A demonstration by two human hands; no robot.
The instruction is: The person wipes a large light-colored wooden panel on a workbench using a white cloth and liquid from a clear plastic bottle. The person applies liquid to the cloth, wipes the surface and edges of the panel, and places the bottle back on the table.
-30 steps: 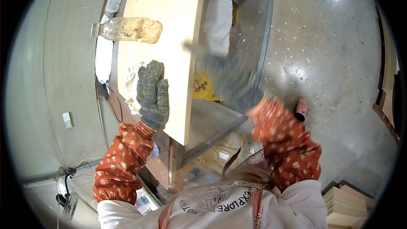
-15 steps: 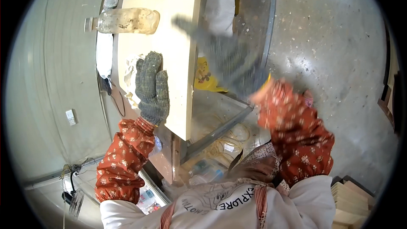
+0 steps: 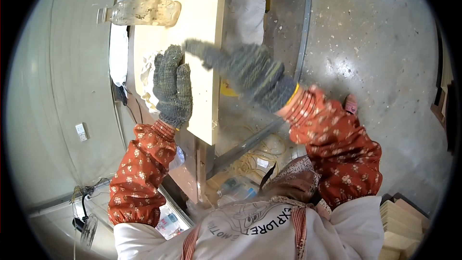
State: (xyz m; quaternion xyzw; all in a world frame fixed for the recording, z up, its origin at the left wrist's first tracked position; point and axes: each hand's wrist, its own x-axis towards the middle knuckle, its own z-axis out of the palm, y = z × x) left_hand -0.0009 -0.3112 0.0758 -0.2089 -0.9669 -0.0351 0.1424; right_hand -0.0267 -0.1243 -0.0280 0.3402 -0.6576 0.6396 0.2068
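Note:
My left hand (image 3: 172, 89), in a dark grey knitted glove, lies flat with its fingers stretched out on a long pale board (image 3: 199, 101). A crumpled white cloth (image 3: 148, 79) shows along its left side, partly hidden by the glove. From the right reaches my right hand (image 3: 250, 72), gloved alike, its fingers extended over the board's right edge. Those fingertips come close to the left hand's and are slightly blurred; nothing shows held in them. Farther up the board lies a clear, dirty plastic bottle (image 3: 144, 12) on its side, cap to the left.
A grey metal frame bar (image 3: 257, 139) runs beneath the board, with coiled yellowish strapping (image 3: 260, 156) below. A white sheet (image 3: 248, 9) hangs right of the board. Stacked pale boards (image 3: 402, 226) stand at the lower right; a small fan (image 3: 88, 231) is lower left.
My right hand has swung inward to the left and its fingers now sit nearer my left hand. The board, bottle and left hand appear slightly higher in view.

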